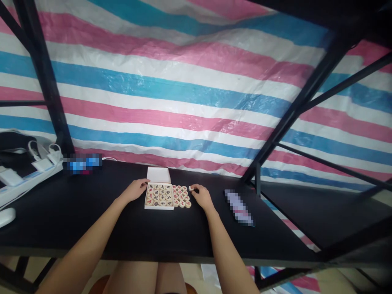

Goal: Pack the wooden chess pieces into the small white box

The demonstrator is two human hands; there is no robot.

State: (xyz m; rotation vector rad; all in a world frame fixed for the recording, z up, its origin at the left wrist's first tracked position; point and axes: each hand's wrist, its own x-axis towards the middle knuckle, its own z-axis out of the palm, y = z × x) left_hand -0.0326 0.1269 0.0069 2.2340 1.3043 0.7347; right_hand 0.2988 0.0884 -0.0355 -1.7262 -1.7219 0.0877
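A white cardboard box (159, 207) lies on the black table with its lid (158, 175) folded back. Rows of round Chinese chess pieces (157, 192) fill it, with mostly black and some red characters. Against the box's right side, more chess pieces (181, 197) with red characters are laid out in rows on the table. My left hand (136, 190) is at the box's upper left corner, fingers curled against its edge. Just right of the loose rows, my right hand (201, 196) pinches a single chess piece (191, 188) between thumb and fingers.
A blurred-out flat object (239, 207) lies to the right on the table (128, 232). At the left are a white power strip (36, 179) with plugs, another blurred item (84, 163) and a white mouse-like object (6, 217). Black metal posts (275, 126) and a striped sheet (171, 90) stand behind.
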